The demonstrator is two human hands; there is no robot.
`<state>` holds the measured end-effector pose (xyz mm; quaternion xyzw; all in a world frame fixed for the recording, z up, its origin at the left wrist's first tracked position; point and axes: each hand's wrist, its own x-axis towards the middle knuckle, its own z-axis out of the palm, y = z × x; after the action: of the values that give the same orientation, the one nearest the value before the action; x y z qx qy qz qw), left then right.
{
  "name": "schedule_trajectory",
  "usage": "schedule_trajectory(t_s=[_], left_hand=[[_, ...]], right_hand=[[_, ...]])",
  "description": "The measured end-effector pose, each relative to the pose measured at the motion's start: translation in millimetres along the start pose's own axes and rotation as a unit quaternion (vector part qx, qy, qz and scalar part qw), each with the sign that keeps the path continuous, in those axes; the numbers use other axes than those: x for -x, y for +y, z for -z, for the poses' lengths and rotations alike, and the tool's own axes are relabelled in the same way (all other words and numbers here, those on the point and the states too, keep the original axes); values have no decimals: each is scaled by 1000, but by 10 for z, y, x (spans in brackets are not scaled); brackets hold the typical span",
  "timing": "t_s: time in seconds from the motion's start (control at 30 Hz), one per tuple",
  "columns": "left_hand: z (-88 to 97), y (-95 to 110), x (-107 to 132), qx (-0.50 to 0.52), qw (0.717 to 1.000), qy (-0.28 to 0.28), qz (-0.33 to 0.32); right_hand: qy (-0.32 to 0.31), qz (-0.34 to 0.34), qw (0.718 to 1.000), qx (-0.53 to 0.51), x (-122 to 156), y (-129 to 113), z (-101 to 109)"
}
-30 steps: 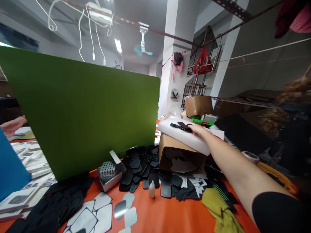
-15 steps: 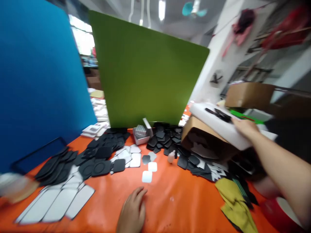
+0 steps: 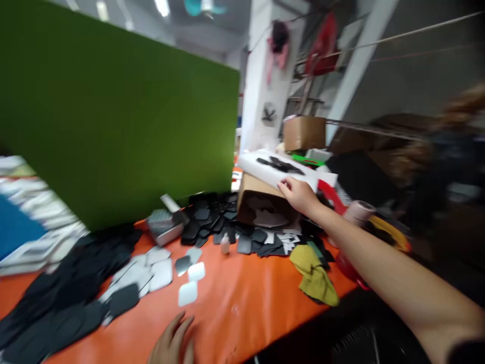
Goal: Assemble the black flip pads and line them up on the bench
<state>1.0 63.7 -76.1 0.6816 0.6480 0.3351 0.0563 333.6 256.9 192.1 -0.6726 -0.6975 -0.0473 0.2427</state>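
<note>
My left hand point(image 3: 173, 343) rests low over the orange table cover, fingers apart and holding nothing. In front of it lie white rounded squares point(image 3: 188, 293). My right arm reaches far out, and my right hand point(image 3: 299, 196) is closed at the front edge of a white foam-like slab point(image 3: 257, 164). What its fingers hold, if anything, is hidden. Thin black pieces point(image 3: 280, 165) lie on the slab just beyond the fingertips. Beneath the slab is a cardboard box point(image 3: 244, 194), lying on its side with white scraps inside.
Piles of black pads point(image 3: 56, 308) cover the left side. A small bottle point(image 3: 225, 244) stands mid-table. Near the right edge lie a yellow cloth point(image 3: 314, 275) and a pink roll point(image 3: 358, 212). A green panel point(image 3: 132, 116) rises behind; at far right a person point(image 3: 443, 156) is blurred.
The view has swung right, bringing a blurred person into sight. My right hand has drawn back from the black pieces to the slab's front edge. My left hand stays low over the table.
</note>
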Motion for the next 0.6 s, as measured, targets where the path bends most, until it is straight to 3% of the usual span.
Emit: schedule_trajectory(t_s=[0.1,0.17,0.27,0.33,0.43,0.6], left_hand=[[161,205,30,4,999,-39,26],[231,296,17,12,997,-55,54],[365,300,-27,8,995,-63,76],[537,180,-98,9,995,-77,67],[883,-192,-331,4,994,-84,66],[1278,-819,-803,15,988,-85,125]], right_hand=[[-73,125,973,-180,718,-415,-375],[-141,143,932,-303,1205,-648,-667],[-252,165,878,-373,1838,-960,-1046],[-292,174,864,-370,2144,-1121,-1216],[-312,164,863,-361,2422,-1224,-1353],[-318,120,870,-356,2653,-1075,-1463]])
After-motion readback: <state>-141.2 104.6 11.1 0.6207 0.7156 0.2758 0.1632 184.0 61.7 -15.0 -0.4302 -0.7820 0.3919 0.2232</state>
